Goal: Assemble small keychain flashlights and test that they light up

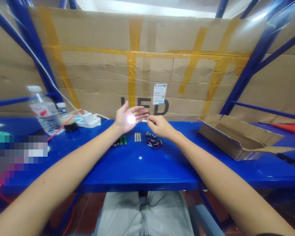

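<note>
- Left hand [124,120]: raised above the blue table [137,172], palm showing, fingers stretched out and slightly parted, thumb up; a bright light spot falls on the palm.
- Right hand [162,126]: reaches in from the right, knuckles bent, fingers pinching a small flashlight [144,121], which points towards the left palm.
- Large bottle [45,113]: clear liquid inside.
- Smaller bottle [70,125]: dark liquid inside.
- Cardboard box [220,141]: flaps open; its bottom is hidden.
</note>
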`<action>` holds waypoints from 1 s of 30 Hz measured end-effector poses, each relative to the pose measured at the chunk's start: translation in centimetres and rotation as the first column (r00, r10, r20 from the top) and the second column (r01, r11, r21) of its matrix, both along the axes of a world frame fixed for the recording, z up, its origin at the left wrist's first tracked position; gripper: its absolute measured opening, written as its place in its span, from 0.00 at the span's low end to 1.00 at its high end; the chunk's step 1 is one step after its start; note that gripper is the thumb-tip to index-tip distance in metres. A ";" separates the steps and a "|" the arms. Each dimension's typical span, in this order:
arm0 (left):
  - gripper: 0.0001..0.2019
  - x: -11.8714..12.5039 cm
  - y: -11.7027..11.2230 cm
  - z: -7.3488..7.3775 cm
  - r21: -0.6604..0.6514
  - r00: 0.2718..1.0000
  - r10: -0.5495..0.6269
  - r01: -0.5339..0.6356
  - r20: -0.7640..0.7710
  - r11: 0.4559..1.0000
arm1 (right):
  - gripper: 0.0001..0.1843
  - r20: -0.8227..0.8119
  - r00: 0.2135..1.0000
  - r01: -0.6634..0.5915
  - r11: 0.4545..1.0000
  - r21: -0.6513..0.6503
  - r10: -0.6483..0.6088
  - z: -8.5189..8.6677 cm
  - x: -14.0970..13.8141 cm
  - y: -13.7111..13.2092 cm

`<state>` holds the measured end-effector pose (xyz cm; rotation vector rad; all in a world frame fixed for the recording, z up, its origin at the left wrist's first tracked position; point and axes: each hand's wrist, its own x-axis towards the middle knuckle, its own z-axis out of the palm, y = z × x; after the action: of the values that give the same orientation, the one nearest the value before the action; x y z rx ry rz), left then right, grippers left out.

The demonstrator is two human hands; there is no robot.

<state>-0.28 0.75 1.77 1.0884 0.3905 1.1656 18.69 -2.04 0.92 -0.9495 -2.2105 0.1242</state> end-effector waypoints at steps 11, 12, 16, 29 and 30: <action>0.35 -0.3 0.4 -0.2 -0.001 0.999 -0.050 0.050 0.004 0.999 | 0.13 -0.008 1.000 0.015 0.997 0.072 -0.014 -0.7 0.4 0.8; 0.35 -0.3 0.3 -0.2 -0.003 0.999 -0.053 0.053 0.003 0.999 | 0.13 -0.013 1.000 0.009 0.997 0.077 -0.008 -0.7 0.4 0.8; 0.35 -0.3 0.3 -0.2 -0.002 0.997 -0.075 0.076 0.014 0.997 | 0.12 -0.010 0.999 -0.046 0.994 0.096 0.047 -0.6 0.3 0.4; 0.31 -0.5 0.2 0.1 0.012 0.996 -0.077 0.077 0.035 0.997 | 0.13 -0.011 1.000 -0.004 0.994 0.112 0.005 0.3 0.4 -0.3; 0.31 -0.5 0.2 0.1 0.011 0.997 -0.075 0.075 0.034 0.997 | 0.13 -0.006 1.000 0.010 0.993 0.116 -0.009 0.3 0.4 -0.3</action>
<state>-0.80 0.93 1.92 1.0810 0.3151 1.1193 19.10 -2.34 1.23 -0.8944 -2.1827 -0.0067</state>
